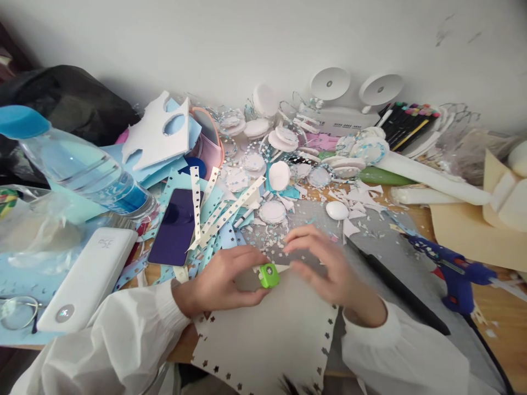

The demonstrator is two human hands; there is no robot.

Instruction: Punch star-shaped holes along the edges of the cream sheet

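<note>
My left hand (pixel 230 277) grips a small green paper punch (pixel 269 275) between thumb and fingers, near the top edge of a white sheet (pixel 267 334). The sheet has small flower-shaped holes along its left, right and lower edges, and its lower part hangs past the table edge. To the right of the punch, my right hand (pixel 325 266) hovers over the sheet's top right, slightly blurred, fingers apart and nothing between them. Punched strips (pixel 196 203) lie beyond my left hand.
A blue glue gun (pixel 457 269) and a black stick-like tool (pixel 403 291) lie at the right. At the left are a phone (pixel 175 227), a white power bank (pixel 88 280) and a water bottle (pixel 90 170). White discs (pixel 284 138) and paper scraps crowd the back.
</note>
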